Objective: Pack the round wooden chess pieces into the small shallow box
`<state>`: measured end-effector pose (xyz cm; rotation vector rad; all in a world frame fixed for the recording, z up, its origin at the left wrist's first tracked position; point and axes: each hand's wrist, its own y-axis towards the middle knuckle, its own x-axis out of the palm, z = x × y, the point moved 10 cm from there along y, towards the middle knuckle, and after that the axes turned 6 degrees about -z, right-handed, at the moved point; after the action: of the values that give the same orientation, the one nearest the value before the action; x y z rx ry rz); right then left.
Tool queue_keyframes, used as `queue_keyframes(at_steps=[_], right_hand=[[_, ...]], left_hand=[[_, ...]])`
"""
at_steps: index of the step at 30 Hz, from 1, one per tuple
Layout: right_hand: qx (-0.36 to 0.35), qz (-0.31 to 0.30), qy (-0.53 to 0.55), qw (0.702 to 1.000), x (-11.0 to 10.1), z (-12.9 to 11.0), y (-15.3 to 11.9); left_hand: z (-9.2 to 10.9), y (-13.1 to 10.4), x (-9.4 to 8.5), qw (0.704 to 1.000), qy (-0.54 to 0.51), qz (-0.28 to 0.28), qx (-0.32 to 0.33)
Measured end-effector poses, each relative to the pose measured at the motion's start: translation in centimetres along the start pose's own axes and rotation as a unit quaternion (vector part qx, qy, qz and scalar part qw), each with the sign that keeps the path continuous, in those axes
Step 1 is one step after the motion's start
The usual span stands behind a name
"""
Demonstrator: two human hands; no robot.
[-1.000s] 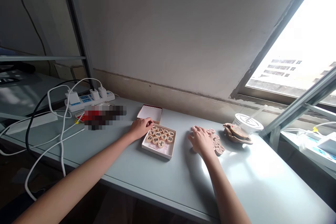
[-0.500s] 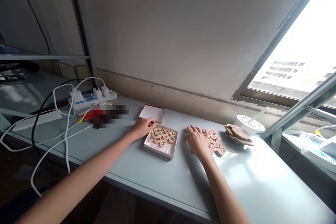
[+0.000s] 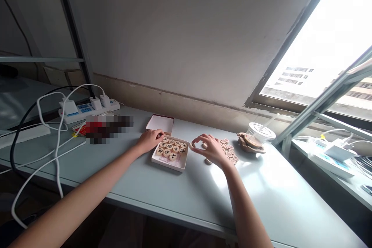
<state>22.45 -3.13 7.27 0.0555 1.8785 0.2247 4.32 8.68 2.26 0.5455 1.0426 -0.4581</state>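
A shallow white box (image 3: 167, 165) holds several round wooden Chinese chess pieces (image 3: 169, 146) with dark characters, laid in rows. My left hand (image 3: 149, 140) is closed on the box's back left corner, its fingers curled at the rim. Just off the right side of the box, my right hand (image 3: 211, 149) pinches one xiangqi piece (image 3: 192, 145) between thumb and fingertip, above the desk. Behind that hand lies a group of loose pieces (image 3: 229, 150), partly hidden by it. A single piece (image 3: 208, 161) sits below its palm.
The box lid (image 3: 159, 124) lies open side up behind the box. A brown carved dish (image 3: 250, 144) and a lidded plastic cup with a straw (image 3: 262, 131) stand at the right. To the left are a power strip (image 3: 88, 110) and looping white cables (image 3: 58, 143).
My right hand has lifted a chess piece from the loose group and moved it left toward the box. My left hand stays at the box corner. The view has shifted slightly right.
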Motion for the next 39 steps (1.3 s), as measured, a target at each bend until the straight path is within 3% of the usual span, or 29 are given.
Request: queue_keyframes(at_steps=[6, 9, 13, 19, 21, 24, 28, 32, 35, 39], right_hand=[[-0.091, -0.078, -0.008, 0.993, 2.8, -4.3, -0.4], [-0.081, -0.063, -0.039, 0.994, 3.6, -4.7, -0.3], [-0.059, -0.040, -0.069, 0.995, 3.2, -4.5, -0.4], [-0.091, -0.074, -0.054, 0.992, 3.5, -5.8, -0.2], [-0.098, -0.082, -0.032, 0.991, 3.7, -6.2, -0.1], [-0.102, -0.081, -0.011, 0.991, 3.8, -6.4, 0.1], [-0.111, -0.085, -0.004, 0.990, 4.0, -7.0, 0.2], [-0.110, -0.090, 0.009, 0.990, 3.9, -7.4, 0.1], [-0.110, -0.079, 0.024, 0.990, 3.4, -7.6, 0.1], [-0.126, -0.067, 0.035, 0.989, 3.0, -8.0, -0.2]], left_hand=[[0.2, 0.0, 0.1, 1.000, 0.010, -0.002, 0.000], [0.0, 0.1, 0.1, 1.000, 0.016, -0.006, -0.006], [0.1, 0.1, 0.2, 1.000, 0.024, -0.010, -0.002], [0.7, -0.2, 0.0, 0.999, 0.051, -0.009, -0.001], [0.8, -0.4, -0.6, 0.998, 0.069, 0.001, -0.008], [0.2, -0.9, -3.3, 0.993, 0.089, 0.064, -0.033], [-2.3, -1.7, -7.4, 0.979, 0.075, 0.158, -0.106], [-5.1, -2.6, -9.8, 0.961, 0.110, 0.200, -0.154], [-7.9, -4.3, -10.7, 0.948, 0.154, 0.192, -0.203], [-11.9, -8.7, -12.4, 0.926, 0.181, 0.150, -0.296]])
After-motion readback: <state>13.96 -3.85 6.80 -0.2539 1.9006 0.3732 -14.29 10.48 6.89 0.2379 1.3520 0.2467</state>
